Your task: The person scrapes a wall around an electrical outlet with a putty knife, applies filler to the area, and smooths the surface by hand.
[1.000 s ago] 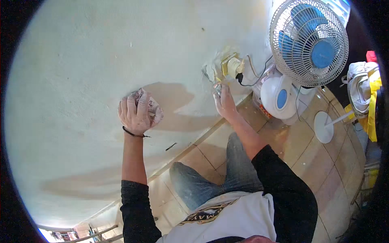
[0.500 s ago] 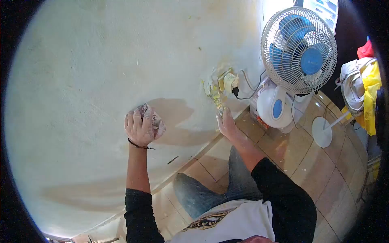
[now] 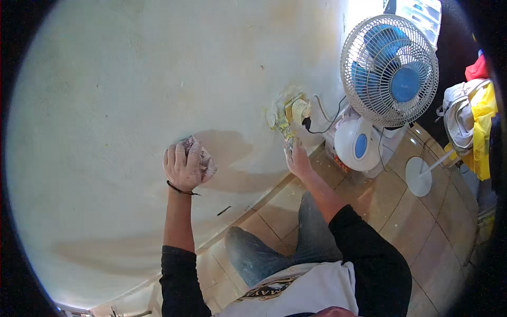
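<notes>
My left hand [image 3: 183, 165], coated in white powder, is closed around a crumpled, whitish bag [image 3: 207, 162] with dark patches, close in front of the wall [image 3: 132, 105]. Its contents are hidden. Lower down by the wall socket [image 3: 301, 109], my right hand [image 3: 299, 157] is closed in a pinch, its fingertips pointing at the rough yellowish patch [image 3: 282, 120] beside the socket. What the fingers grip there is too small to name. A black plug [image 3: 307, 122] with a cord sits in the socket.
A white and blue fan [image 3: 390, 71] stands on the right near the wall, its cord trailing close to my right hand. A white round base with a pole [image 3: 419, 177] rests on the tiled floor [image 3: 393, 211]. Bags [image 3: 462, 111] hang at the far right. My knees [image 3: 256, 253] are bent below.
The view has shifted slightly, so the fan and socket sit a little lower. My right hand has moved slightly relative to the yellowish patch. My left hand keeps its hold on the bag.
</notes>
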{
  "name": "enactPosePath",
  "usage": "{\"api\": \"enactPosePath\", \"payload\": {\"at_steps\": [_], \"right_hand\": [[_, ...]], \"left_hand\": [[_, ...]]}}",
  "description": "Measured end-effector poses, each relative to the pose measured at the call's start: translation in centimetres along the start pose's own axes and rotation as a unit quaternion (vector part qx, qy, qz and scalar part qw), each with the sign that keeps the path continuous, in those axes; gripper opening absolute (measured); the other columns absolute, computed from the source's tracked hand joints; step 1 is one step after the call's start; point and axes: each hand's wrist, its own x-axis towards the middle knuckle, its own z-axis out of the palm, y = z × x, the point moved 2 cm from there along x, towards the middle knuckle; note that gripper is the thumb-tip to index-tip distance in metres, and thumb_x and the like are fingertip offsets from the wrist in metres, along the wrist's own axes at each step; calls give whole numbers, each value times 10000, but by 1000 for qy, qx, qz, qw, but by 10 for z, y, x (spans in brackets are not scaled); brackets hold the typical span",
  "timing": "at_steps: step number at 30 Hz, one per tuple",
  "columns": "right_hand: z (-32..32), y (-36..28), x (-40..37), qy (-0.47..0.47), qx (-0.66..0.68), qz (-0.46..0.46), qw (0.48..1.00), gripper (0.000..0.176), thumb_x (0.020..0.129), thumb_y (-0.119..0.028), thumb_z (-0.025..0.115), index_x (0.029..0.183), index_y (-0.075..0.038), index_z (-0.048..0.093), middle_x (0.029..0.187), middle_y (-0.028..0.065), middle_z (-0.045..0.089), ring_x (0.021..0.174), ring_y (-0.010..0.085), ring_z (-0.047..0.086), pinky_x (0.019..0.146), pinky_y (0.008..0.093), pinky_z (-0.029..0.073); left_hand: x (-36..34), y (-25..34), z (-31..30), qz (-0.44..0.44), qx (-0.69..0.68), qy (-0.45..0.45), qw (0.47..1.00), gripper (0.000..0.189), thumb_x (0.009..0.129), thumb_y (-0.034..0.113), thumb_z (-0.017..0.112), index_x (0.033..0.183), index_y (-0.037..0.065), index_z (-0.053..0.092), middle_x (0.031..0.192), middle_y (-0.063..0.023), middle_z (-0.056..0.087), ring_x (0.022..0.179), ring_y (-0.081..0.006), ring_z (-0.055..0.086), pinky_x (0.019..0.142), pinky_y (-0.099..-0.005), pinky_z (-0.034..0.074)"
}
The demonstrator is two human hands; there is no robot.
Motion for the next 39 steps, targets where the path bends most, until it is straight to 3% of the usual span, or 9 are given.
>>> {"api": "enactPosePath", "payload": {"at_steps": [11, 17, 19, 23, 25, 29, 31, 34, 39], "right_hand": [[-14, -14, 3, 28, -28, -61, 997, 537, 947, -214, 560, 1353, 48, 325, 1213, 336, 463, 1042, 522, 524, 863, 549, 469], [-20, -35, 24, -30, -12, 12, 999, 455, 915, -118, 573, 1271, 71, 363, 1134, 354, 491, 1020, 536, 508, 872, 550, 431], [-19, -32, 24, 62, -14, -87, 994, 582, 951, -199, 555, 1393, 60, 279, 1215, 373, 458, 998, 534, 547, 861, 540, 478], [-38, -66, 32, 127, -62, -121, 983, 579, 953, -185, 548, 1398, 63, 272, 1214, 387, 458, 1023, 538, 541, 865, 538, 479], [-48, -77, 32, 4, -2, -34, 999, 595, 955, -193, 544, 1413, 58, 258, 1269, 400, 436, 1089, 539, 523, 898, 538, 468], [-27, -53, 17, 24, -19, -41, 999, 581, 955, -183, 544, 1412, 44, 266, 1266, 378, 459, 1074, 527, 539, 903, 536, 461], [-31, -67, 19, 64, 100, -111, 987, 579, 956, -170, 541, 1419, 35, 260, 1249, 342, 496, 1070, 513, 549, 910, 522, 455], [-31, -92, 25, 25, 178, 1, 984, 568, 944, -123, 542, 1417, 37, 271, 1253, 315, 513, 1121, 494, 531, 926, 509, 445], [-10, -78, 5, 89, 211, -9, 973, 526, 956, -106, 526, 1396, 52, 287, 1201, 315, 540, 1105, 489, 532, 944, 516, 422]], "left_hand": [[2, 1, -2, 3, 17, -5, 1000, 420, 753, 428, 659, 1014, 98, 658, 910, -117, 582, 757, -282, 570, 628, -404, 459], [-1, 0, 1, -6, 1, 3, 1000, 428, 754, 428, 656, 1039, 108, 657, 937, -125, 590, 778, -292, 577, 645, -417, 466], [-2, 0, 1, 1, 14, 9, 1000, 424, 753, 423, 656, 1038, 108, 657, 944, -124, 592, 787, -294, 579, 649, -418, 467], [-2, 0, 0, 3, 12, 3, 1000, 411, 754, 409, 647, 1031, 106, 653, 954, -123, 596, 804, -295, 582, 660, -419, 470], [-1, 0, 1, 8, 14, 19, 1000, 418, 753, 418, 644, 1029, 103, 649, 954, -128, 596, 791, -289, 577, 663, -415, 467], [-1, -1, 0, 2, 9, 12, 1000, 424, 748, 419, 645, 1030, 103, 648, 942, -119, 598, 783, -285, 574, 655, -407, 459], [-2, -1, 1, 1, 5, 11, 1000, 422, 747, 414, 648, 1031, 102, 648, 924, -118, 599, 781, -285, 576, 650, -400, 460], [2, 0, -2, 5, 8, -1, 1000, 427, 746, 410, 655, 1040, 101, 647, 923, -122, 597, 780, -286, 575, 648, -401, 461], [0, -1, 0, 9, 4, 8, 1000, 444, 742, 414, 667, 1054, 100, 644, 950, -128, 592, 789, -290, 575, 646, -405, 460]]}}
